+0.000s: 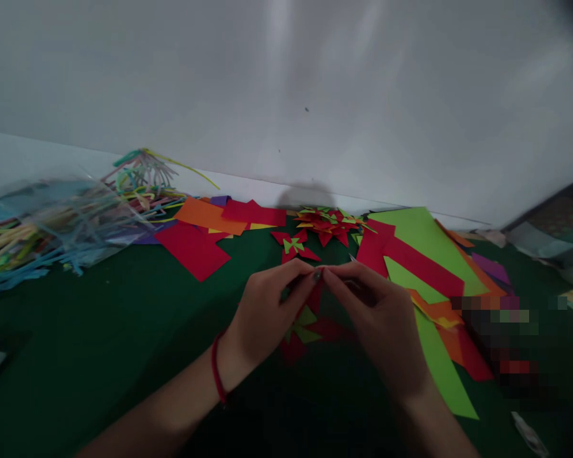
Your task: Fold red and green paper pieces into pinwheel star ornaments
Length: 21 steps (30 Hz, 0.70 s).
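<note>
My left hand (267, 308), with a red cord bracelet (216, 369) on its wrist, and my right hand (379, 308) meet fingertip to fingertip over the green table. Both are closed in a pinch on a small red paper piece (316, 298), mostly hidden by the fingers. Below the fingertips lies a red and green paper flower (306, 326), dim and partly covered by my left hand. Just beyond the hands sits another red and green paper flower (293, 245). Behind it is a pile of layered paper flowers (327, 222) in red, green and orange.
Red paper sheets (193, 248) and an orange sheet (210, 216) lie at the left. Bundled pipe cleaners (143, 178) and a clear plastic bag (71, 216) are farther left. Green paper (410, 229) and red strips (424, 264) spread at the right. A white wall (286, 95) stands behind.
</note>
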Available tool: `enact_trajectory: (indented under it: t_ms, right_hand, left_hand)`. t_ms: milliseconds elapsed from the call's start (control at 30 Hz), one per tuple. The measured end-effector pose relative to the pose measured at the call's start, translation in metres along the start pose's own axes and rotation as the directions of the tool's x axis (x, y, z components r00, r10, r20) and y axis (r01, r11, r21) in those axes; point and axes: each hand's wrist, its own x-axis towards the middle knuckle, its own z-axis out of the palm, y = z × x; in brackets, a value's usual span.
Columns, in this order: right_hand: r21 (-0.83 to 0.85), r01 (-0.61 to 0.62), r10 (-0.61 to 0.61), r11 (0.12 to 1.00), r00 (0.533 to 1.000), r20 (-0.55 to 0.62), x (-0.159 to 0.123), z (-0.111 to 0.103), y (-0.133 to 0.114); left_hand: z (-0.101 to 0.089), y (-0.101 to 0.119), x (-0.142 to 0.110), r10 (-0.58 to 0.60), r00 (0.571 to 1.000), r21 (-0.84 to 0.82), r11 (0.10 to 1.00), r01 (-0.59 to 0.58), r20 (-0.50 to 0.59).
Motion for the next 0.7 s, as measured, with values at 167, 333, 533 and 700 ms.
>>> enact_trajectory:
  t_ms: [167, 333, 533, 700]
  right_hand:
    - [0.035, -0.010, 0.009, 0.999, 0.999, 0.032, 0.0011, -0.0016, -0.0015]
    - [0.024, -0.038, 0.036, 0.999, 0.998, 0.055, 0.0027, -0.0023, 0.0001]
    - [-0.142, 0.050, -0.053, 0.989, 0.998, -0.019, 0.0041, -0.0045, 0.0024]
    - [-0.210, 0.072, -0.090, 0.975, 0.993, -0.075, 0.0017, -0.0012, 0.0045]
  left_hand:
    - [-0.0043, 0.0018, 0.0007, -0.016, 1.000, -0.024, 1.000, 0.016, -0.004]
    - [-0.0059, 0.0011, 0.0004, 0.009, 1.000, 0.013, 1.000, -0.009, 0.022]
    - [-0.0029, 0.0031, 0.0003, -0.017, 0.991, 0.041, 0.999, 0.011, 0.135]
    - [-0.0018, 0.0024, 0.0010, -0.024, 0.986, -0.044, 0.999, 0.032, 0.163]
